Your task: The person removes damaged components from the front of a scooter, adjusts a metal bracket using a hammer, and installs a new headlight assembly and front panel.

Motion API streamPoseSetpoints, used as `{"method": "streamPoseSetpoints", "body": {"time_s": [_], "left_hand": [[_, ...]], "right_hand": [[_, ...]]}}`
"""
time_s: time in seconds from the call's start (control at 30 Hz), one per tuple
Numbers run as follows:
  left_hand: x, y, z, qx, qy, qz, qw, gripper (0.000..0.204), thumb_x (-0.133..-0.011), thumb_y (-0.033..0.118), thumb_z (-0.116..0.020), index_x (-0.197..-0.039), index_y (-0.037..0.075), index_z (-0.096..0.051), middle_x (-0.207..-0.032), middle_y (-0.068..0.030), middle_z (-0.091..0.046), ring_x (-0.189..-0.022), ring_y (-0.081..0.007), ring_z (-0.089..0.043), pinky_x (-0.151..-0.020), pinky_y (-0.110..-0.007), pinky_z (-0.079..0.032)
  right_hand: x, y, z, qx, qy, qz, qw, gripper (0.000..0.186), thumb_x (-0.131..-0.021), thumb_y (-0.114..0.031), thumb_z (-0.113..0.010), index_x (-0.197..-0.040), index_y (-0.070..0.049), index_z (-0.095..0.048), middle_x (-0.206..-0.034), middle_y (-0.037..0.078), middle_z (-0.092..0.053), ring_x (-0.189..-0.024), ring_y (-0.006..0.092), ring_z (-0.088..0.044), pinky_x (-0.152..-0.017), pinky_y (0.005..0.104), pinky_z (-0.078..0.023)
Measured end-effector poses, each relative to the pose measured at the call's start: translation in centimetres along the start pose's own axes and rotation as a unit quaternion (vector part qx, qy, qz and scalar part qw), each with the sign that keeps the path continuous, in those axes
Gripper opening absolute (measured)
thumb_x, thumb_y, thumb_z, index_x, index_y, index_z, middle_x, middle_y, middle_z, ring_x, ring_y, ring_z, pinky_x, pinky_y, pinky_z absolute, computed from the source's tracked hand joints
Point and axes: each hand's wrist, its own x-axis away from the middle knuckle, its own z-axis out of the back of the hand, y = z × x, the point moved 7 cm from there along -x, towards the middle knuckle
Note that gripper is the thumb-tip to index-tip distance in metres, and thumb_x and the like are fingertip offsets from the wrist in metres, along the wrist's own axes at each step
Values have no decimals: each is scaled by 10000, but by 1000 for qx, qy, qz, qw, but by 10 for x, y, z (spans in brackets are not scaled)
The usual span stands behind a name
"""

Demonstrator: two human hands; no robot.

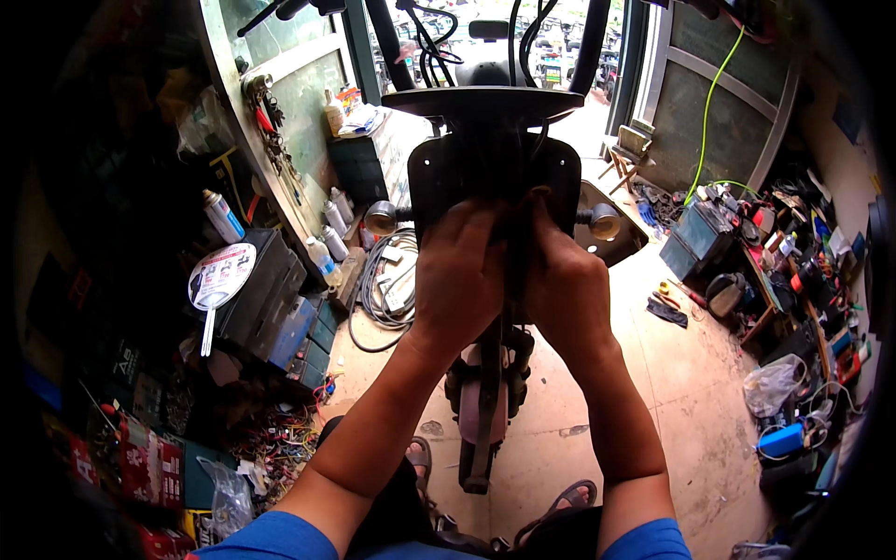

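Note:
Both my hands are raised side by side at the middle of a dark two-wheeled vehicle, against its black panel (429,173). My left hand (459,275) has its fingers bent inward into the deep shade. Opposite it, my right hand (565,275) is closed, with thumb and fingers drawn together near the panel's centre. Whatever the fingertips grip is lost in the dark. A round lamp (381,218) sticks out left of the panel and another round lamp (605,223) right of it. Below my hands hangs a dark assembly with a pale rounded part (483,411).
Black cables (431,42) run above the panel. On the left, a hand fan (222,277) and spray can (223,217) lie by dark boxes; a coiled hose (387,285) rests on the floor. Pliers (666,301) lie at right, near a cluttered bench (770,280) and a chair (632,149).

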Motion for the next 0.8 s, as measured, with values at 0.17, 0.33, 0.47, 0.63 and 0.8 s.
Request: {"method": "streamPoseSetpoints", "body": {"time_s": [0.17,0.33,0.47,0.63,0.8], "left_hand": [[-3,-2,-1,2,-1,23,1000,376,-896,5,-630,-1270,2,-668,-1214,-198,-652,-1089,-405,-659,-957,-424,-526],[-2,3,-4,4,11,22,1000,384,-898,11,-630,-1281,13,-655,-1232,-199,-645,-1094,-406,-658,-957,-428,-524],[1,8,-5,-20,22,15,999,392,-887,34,-647,-1278,30,-663,-1234,-197,-641,-1105,-409,-645,-968,-442,-516],[3,21,-10,-108,2,-33,994,504,-819,112,-727,-1316,54,-664,-1238,-221,-627,-1127,-420,-620,-982,-464,-499],[4,19,-26,-141,-18,-28,989,558,-799,156,-740,-1342,60,-654,-1253,-244,-595,-1144,-422,-584,-962,-483,-474]], "right_hand": [[0,10,0,-94,11,-54,994,515,-899,25,-574,-1413,49,-572,-1120,328,-686,-1019,423,-711,-832,414,-587],[-10,10,3,-72,-29,-22,997,507,-902,-25,-556,-1402,58,-567,-1025,301,-704,-907,427,-715,-775,463,-578],[-15,3,-4,16,-124,-74,989,402,-885,-98,-589,-1244,75,-640,-863,266,-714,-827,421,-717,-730,486,-573],[-23,12,-18,64,-209,-81,973,384,-858,-98,-586,-1205,58,-633,-840,281,-702,-865,447,-706,-790,520,-565],[-16,5,-2,36,-138,-104,984,451,-864,-44,-580,-1305,45,-613,-911,292,-708,-897,449,-706,-835,525,-565]]}}
